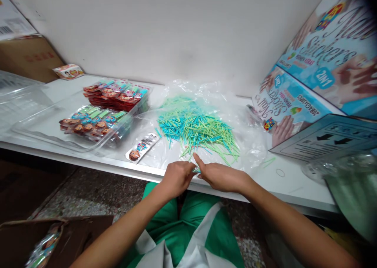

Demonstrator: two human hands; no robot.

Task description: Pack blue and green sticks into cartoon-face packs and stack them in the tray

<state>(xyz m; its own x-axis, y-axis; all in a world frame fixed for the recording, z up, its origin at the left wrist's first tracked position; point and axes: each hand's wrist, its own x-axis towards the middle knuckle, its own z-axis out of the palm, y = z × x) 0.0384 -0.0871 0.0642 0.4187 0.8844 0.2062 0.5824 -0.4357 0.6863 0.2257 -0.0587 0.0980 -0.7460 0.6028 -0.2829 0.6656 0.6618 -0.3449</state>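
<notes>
My left hand (178, 176) and my right hand (222, 175) meet at the table's front edge. Between their fingertips is a small bunch of thin straws (197, 170), blue-green at the end that shows. The left fingers are curled closed around it. My right thumb points up while the other right fingers close on the bunch from the other side; most of it is hidden. Just beyond lies a loose heap of blue and green straws (194, 122) on a clear plastic bag (253, 142). A flat printed sachet (141, 148) with a cartoon face lies left of the heap.
A clear plastic tray (38, 132) at left holds stacked cartoon packets (91, 120). Large nail sticker boxes (294, 99) stand at right. A rubber band (280, 173) lies on the white table. Behind are a wall, a carton (28, 59) and a small box (69, 71).
</notes>
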